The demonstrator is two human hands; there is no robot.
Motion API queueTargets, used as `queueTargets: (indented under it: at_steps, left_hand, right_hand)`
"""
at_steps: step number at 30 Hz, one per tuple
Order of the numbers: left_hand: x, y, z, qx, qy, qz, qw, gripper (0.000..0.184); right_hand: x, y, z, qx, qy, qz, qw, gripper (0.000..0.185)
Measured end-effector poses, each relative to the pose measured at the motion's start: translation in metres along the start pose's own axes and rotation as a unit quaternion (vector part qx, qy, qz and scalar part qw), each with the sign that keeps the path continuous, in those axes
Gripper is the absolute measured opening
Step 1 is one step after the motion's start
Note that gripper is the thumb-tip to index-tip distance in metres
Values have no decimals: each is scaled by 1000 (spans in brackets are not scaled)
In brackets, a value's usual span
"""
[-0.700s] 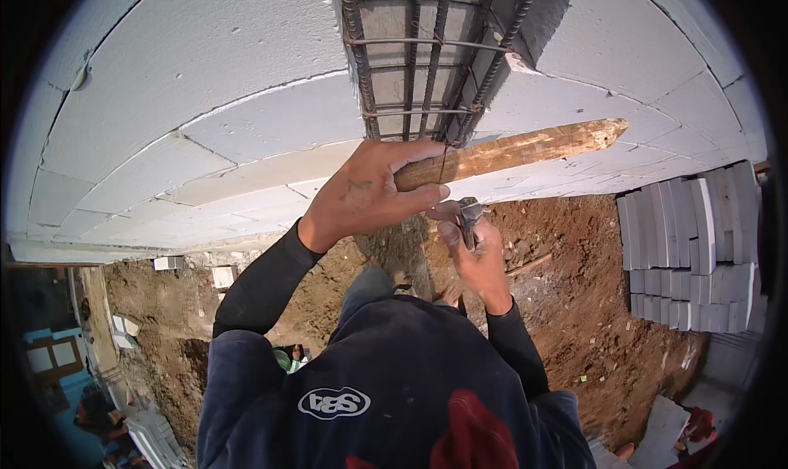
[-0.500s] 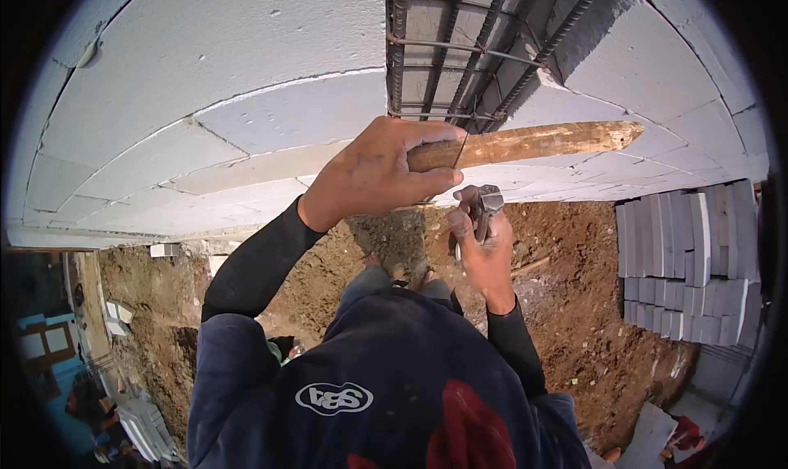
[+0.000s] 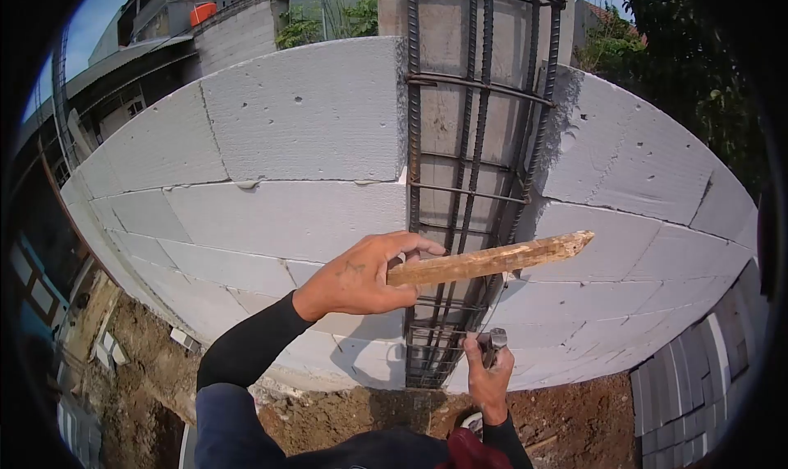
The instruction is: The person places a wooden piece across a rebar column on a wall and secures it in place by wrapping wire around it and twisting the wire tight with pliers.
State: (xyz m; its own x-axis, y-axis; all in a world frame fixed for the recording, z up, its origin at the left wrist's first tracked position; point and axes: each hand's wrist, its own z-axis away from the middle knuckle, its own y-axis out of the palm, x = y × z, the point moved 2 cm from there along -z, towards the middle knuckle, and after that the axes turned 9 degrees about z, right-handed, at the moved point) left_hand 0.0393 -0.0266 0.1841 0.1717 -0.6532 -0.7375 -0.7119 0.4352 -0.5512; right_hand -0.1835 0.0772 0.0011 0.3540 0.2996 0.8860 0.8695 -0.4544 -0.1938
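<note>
The right hand (image 3: 490,377) hides part of the metal tool (image 3: 497,338).

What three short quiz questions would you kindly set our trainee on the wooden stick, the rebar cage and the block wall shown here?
1. Multiple choice: The wooden stick extends from the left hand across the front of what?
A) The rebar cage
B) A ladder
C) A window

2. True or false: The white block wall stands on both sides of the rebar cage.

3. Fill in the blank: The metal hand tool, seen lower in the view than the wooden stick, is held in the person's ____ hand.

Key: 1: A; 2: true; 3: right.
</note>
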Motion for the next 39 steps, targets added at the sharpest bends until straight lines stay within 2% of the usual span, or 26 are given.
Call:
queueTargets:
  at_steps: [2, 4, 6, 8, 11, 12, 14, 16, 17, 20, 22, 26, 32, 36, 39]
  left_hand:
    - [-24, -26, -15, -37, 48, 10, 998, 48]
    - [-70, -60, -34, -17, 31, -50, 998, 50]
    - [-88, -88, -57, -73, 87, -93, 989, 52]
    - [-115, -115, -79, -115, 134, -232, 957, 55]
    - [-122, -152, -110, -158, 180, -253, 937, 62]
    - [-123, -156, -119, -176, 198, -273, 925, 58]
    - [-126, -167, -133, -181, 154, -292, 927, 61]
    - [-122, -174, -144, -176, 151, -318, 919, 61]
    - [-123, -176, -150, -176, 148, -333, 914, 61]
    - [-125, -173, -158, -161, 169, -329, 915, 58]
    - [-125, -167, -156, -176, 174, -336, 909, 54]
    - [-112, -165, -154, -201, 191, -300, 913, 48]
    - [-115, -163, -145, -231, 247, -361, 869, 41]
    - [-115, -171, -140, -222, 191, -364, 884, 44]
    - [-115, -186, -144, -183, 185, -373, 891, 35]
  right_hand:
    - [7, -18, -6, -3, -8, 20, 1000, 24]
    - [11, -27, -12, 1, -19, 23, 1000, 24]
    - [12, -33, -14, 16, -26, 11, 999, 24]
    - [24, -35, -18, 25, -18, -18, 999, 24]
    - [33, -37, -23, 37, -8, -20, 999, 25]
    - [33, -39, -22, 40, -3, -13, 999, 26]
    - [30, -39, -20, 44, -33, 4, 998, 27]
    - [38, -38, -21, 63, -42, 22, 997, 27]
    - [39, -34, -22, 41, -69, -8, 997, 25]
    - [46, -32, -27, 37, -25, -10, 999, 24]
    - [46, -32, -35, 40, -30, 11, 999, 25]
    - [58, -25, -57, 16, -89, 16, 996, 25]
    - [90, -11, -94, -27, -120, -13, 992, 23]
    - [126, -3, -111, -8, -129, -22, 991, 22]
    - [145, 8, -130, -23, -165, -4, 986, 24]
